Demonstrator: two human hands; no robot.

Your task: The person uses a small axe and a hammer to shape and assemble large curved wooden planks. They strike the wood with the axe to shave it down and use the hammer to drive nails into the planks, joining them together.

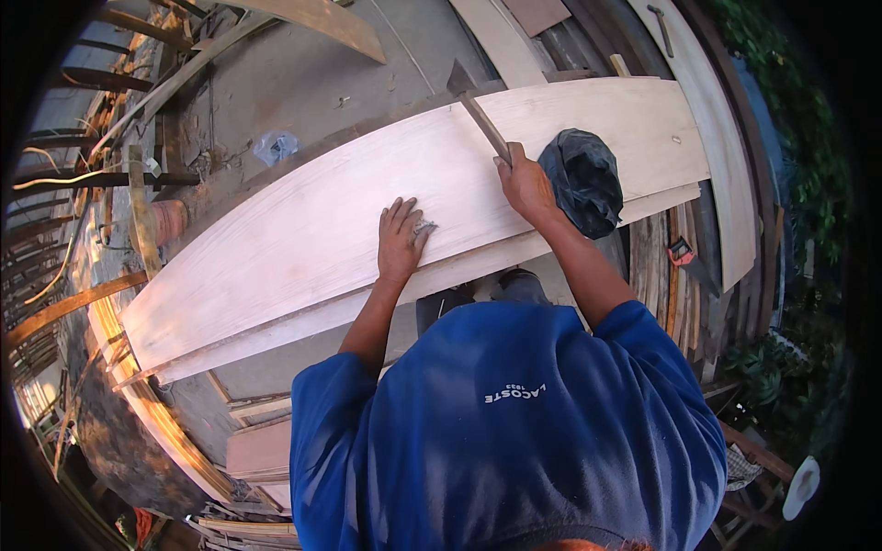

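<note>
My left hand (401,241) lies on a long pale wooden board (276,257) with curved edge, fingers spread, beside a small greyish cluster (424,225) too small to make out. My right hand (527,184) grips the wooden handle (485,124) of a tool whose dark angular metal head (462,78) is at the board's far edge. A crumpled black plastic bag (582,179) sits on the board just right of my right hand. A second pale strip (459,266) shows under the board's near edge.
Wooden ribs (101,78) fill the left side. A crumpled clear plastic piece (274,147) lies on the grey surface beyond the board. At right are stacked planks (666,275), a red-handled saw (682,254), a long pale plank (730,220) with a hammer (660,26) at its far end, and foliage.
</note>
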